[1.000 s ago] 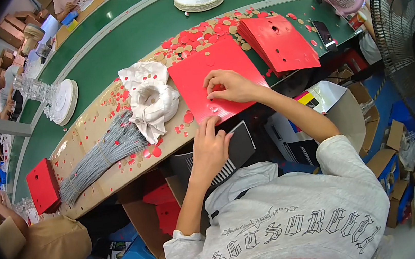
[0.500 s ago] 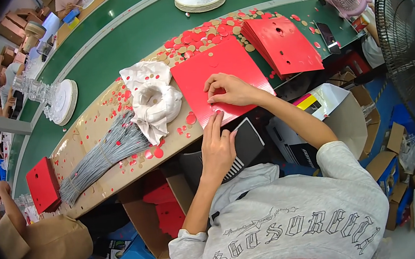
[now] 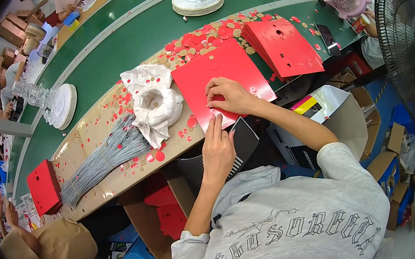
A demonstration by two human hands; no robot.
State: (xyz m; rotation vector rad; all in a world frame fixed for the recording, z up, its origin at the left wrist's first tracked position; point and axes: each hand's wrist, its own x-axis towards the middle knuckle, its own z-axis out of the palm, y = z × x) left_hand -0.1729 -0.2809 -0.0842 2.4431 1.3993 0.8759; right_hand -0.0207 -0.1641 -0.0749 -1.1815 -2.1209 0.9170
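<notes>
A flat red sheet [image 3: 201, 76] with faint round cut marks lies on the cardboard-covered bench in front of me. My right hand [image 3: 232, 96] is over its near half, thumb and forefinger pinched together at a small pale spot. Whatever is between those fingertips is too small to make out. My left hand [image 3: 218, 149] reaches up from below, its fingers stretched out on the sheet's near edge, beside the right fingertips. Right of the sheet, a fanned stack of red sheets [image 3: 293, 49] shows punched holes. Loose red and brown discs [image 3: 207, 39] are heaped behind.
Left of the sheet sits a white cloth bundle [image 3: 155, 105], then a bunch of grey wires [image 3: 102, 160] and another red stack [image 3: 43, 186]. Beyond runs a green conveyor [image 3: 129, 40] carrying white round bases. A large black fan [image 3: 411, 58] stands at right; a co-worker's sleeve [image 3: 51, 252] shows at left.
My right fingers have curled tighter and shifted slightly, and a pale spot now shows at their tips. My left hand barely moves. Bases on the conveyor have slid slightly left; the left co-worker's hands have risen.
</notes>
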